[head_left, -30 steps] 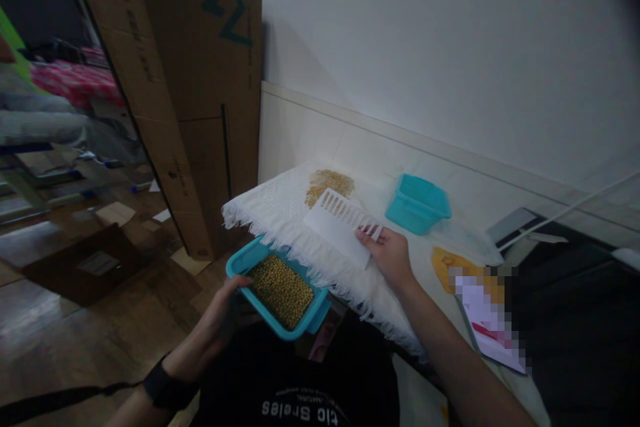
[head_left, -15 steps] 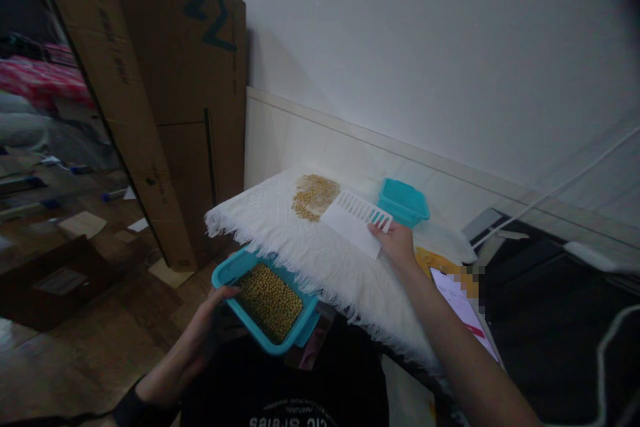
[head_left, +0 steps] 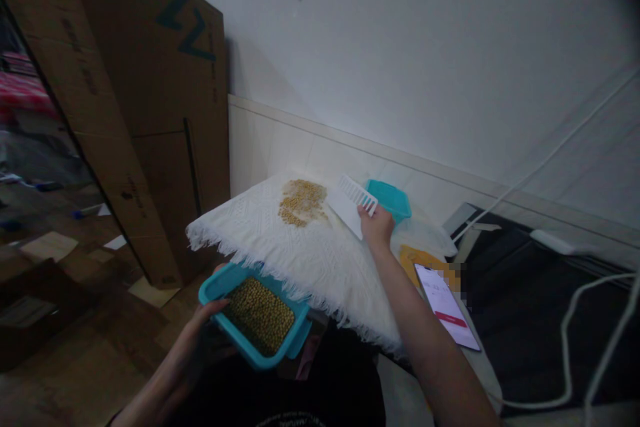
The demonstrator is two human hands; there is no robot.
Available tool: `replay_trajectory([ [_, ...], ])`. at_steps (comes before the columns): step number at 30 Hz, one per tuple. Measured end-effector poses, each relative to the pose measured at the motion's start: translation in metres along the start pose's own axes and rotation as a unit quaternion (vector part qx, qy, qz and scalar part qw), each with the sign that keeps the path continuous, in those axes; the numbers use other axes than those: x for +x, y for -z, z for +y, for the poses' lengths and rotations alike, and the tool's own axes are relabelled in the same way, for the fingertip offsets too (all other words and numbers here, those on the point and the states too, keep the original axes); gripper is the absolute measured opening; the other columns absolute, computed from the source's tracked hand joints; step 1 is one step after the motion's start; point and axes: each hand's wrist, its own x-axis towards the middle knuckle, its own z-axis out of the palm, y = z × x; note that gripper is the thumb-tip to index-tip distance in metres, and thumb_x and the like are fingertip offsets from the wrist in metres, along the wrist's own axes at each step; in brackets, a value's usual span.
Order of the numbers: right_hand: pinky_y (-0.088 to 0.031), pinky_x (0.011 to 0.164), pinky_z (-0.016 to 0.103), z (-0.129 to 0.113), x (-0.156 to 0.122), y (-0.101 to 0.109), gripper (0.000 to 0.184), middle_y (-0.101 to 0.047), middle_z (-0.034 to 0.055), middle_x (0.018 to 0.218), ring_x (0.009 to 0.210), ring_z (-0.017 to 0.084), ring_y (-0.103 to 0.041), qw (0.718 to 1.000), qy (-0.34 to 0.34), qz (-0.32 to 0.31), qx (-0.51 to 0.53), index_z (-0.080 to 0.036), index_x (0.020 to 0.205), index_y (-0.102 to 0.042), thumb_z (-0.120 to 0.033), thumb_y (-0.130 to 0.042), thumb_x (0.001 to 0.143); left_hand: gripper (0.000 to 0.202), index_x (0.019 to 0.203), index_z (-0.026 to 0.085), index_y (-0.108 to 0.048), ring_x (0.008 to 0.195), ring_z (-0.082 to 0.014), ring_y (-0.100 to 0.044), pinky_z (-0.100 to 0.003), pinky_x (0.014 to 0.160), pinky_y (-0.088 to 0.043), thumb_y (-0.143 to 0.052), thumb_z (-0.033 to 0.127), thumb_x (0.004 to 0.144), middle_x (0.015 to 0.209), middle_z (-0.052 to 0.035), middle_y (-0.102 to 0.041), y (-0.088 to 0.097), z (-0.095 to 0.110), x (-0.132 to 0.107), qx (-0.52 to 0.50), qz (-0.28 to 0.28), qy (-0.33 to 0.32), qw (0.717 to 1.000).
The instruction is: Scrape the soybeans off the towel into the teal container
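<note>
My left hand [head_left: 200, 327] grips the near left corner of a teal tray [head_left: 210, 288] filled with yellow-green beans, held below the fringed edge of a white cloth [head_left: 310, 260]. My right hand [head_left: 376, 225] reaches across the cloth and holds a white slotted scraper [head_left: 350, 203] by its right end. The scraper sits just right of a small pile of beans [head_left: 301, 200] lying on the cloth.
A second teal tray [head_left: 390, 197] stands behind the scraper by the wall. A phone [head_left: 445, 305] and an orange sheet [head_left: 417, 259] lie to the right. Big cardboard boxes [head_left: 140, 93] lean at the left. White cables [head_left: 565, 347] cross the dark surface on the right.
My right hand has carried the scraper farther back, from in front of the bean pile to its right side. The view has shifted left and down; the left hand keeps the tray.
</note>
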Motion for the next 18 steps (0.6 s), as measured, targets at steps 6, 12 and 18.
replay_trajectory([
  [6, -0.046, 0.073, 0.033, 0.004, -0.025, -0.001, 0.023, -0.085, 0.0165, 0.093, 0.083, 0.028, -0.073, 0.998, 0.025, -0.003, -0.059, -0.017, 0.093, -0.082, -0.036, -0.07, 0.097, 0.06, 0.134, 0.024, -0.07, 0.096, -0.0367, -0.087, -0.045, 0.079, -0.073, -0.092, 0.048, 0.083, 0.118, -0.0134, -0.087, -0.001, -0.001, 0.002, 0.001, 0.0, -0.01, 1.0],
  [12, -0.04, 0.071, 0.032, -0.006, -0.037, -0.003, 0.02, -0.083, 0.0149, 0.089, 0.08, 0.026, -0.071, 0.992, 0.02, -0.048, -0.115, -0.017, 0.088, -0.079, -0.029, -0.07, 0.1, 0.043, 0.127, 0.022, -0.07, 0.094, -0.0338, -0.088, -0.043, 0.077, -0.074, -0.086, 0.04, 0.091, 0.118, -0.0135, -0.087, -0.008, 0.001, -0.004, 0.022, 0.003, -0.016, 1.0],
  [18, -0.037, 0.068, 0.032, -0.012, -0.046, -0.008, 0.023, -0.08, 0.0125, 0.083, 0.076, 0.025, -0.068, 0.993, 0.047, -0.051, -0.097, -0.019, 0.082, -0.074, -0.03, -0.069, 0.101, 0.053, 0.133, 0.023, -0.07, 0.102, -0.0363, -0.088, -0.046, 0.084, -0.073, -0.088, 0.046, 0.089, 0.116, -0.0133, -0.088, -0.01, 0.002, -0.008, 0.023, -0.011, -0.008, 1.0],
])
